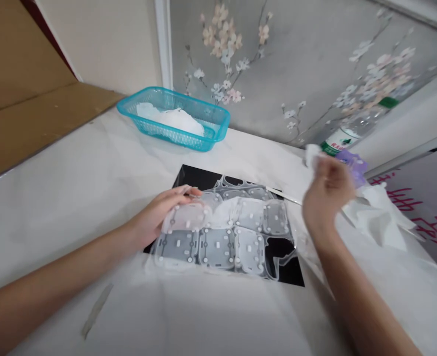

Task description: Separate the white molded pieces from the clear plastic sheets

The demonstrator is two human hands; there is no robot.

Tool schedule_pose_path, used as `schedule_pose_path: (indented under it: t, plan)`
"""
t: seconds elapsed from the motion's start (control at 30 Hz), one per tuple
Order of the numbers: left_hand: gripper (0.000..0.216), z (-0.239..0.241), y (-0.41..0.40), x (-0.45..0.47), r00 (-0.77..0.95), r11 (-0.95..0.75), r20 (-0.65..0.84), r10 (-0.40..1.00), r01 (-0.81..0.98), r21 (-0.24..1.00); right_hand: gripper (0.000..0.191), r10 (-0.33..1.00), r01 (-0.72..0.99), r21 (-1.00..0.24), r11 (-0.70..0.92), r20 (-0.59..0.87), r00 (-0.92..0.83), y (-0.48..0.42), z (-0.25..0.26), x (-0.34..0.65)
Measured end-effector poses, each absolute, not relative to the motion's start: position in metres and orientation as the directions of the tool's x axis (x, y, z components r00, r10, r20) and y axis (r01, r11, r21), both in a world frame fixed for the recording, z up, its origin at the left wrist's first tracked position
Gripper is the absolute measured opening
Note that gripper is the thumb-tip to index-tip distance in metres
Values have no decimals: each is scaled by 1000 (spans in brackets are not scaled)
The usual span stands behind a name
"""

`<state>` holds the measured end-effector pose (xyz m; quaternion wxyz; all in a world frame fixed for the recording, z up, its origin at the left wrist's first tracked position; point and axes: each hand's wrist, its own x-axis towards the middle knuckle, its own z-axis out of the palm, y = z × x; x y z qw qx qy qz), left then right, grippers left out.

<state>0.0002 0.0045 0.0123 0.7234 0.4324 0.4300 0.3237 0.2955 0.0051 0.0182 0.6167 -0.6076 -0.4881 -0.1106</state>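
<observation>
Marbled tabletop (pixel 73 207) is holding plastic pieces (pixel 216 249) on a black sheet (pixel 291 272), left hand (pixel 166 207) half-curled touching them, grip unclear, blurred right hand (pixel 329 190) pinching a white scrap (pixel 312 154), any careless tug likely risking dragging closely packed neighbours askew.

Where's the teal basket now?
Head view, upper left of centre: the basket stands on the table by the floral wall, beyond the left hand and the black sheet.

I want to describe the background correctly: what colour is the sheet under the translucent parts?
The sheet is black; the head view shows it best.
</observation>
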Motion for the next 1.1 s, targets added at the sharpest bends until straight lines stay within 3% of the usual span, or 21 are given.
schedule_pose_path:
  t: [0.07, 0.1, 0.2, 0.3, 0.4, 0.47, 0.57, 0.67, 0.77, 0.97, 1.1]
  plan:
    - [30, 16, 8, -1, 413, 494, -382, 827, -210, 843, 29, 709, 796, -536, 281, 675, 204, 5, 2, 270]
    - [37, 18, 10, -3, 437, 512, -381, 815, -236, 826, 35, 853, 840, -445, 310, 521, -38, 5, -6, 260]
    - [60, 24, 18, -15, 571, 496, -366, 735, -85, 864, 44, 927, 861, -369, 351, 265, -265, 4, -20, 247]
    - [66, 29, 29, -32, 670, 359, -423, 610, 242, 901, 50, 950, 893, -333, 302, 186, -252, 4, -21, 251]
    - [40, 30, 35, -39, 668, 207, -423, 613, 381, 901, 53, 953, 908, -312, 281, 203, -226, 2, -17, 254]
    - [34, 28, 32, -34, 601, 178, -361, 713, 344, 922, 49, 927, 894, -327, 307, 316, -203, -4, -10, 247]
    - [35, 22, 18, -16, 414, 262, -278, 867, 96, 960, 40, 842, 835, -357, 418, 499, -207, -23, 2, 222]
    - [33, 15, 2, -1, 488, 352, -270, 830, -84, 932, 43, 755, 757, -264, 597, 505, -419, -43, 9, 191]
    - [38, 10, -4, 3, 633, 373, -267, 727, -38, 927, 41, 758, 742, -259, 618, 447, -475, -50, 3, 175]
    - [23, 2, -2, 0, 659, 336, -308, 686, 89, 938, 42, 846, 748, -446, 492, 449, -288, -46, -17, 179]
    - [23, -4, -2, 0, 644, 285, -269, 716, 82, 955, 42, 824, 768, -391, 507, 482, -299, -47, -18, 179]
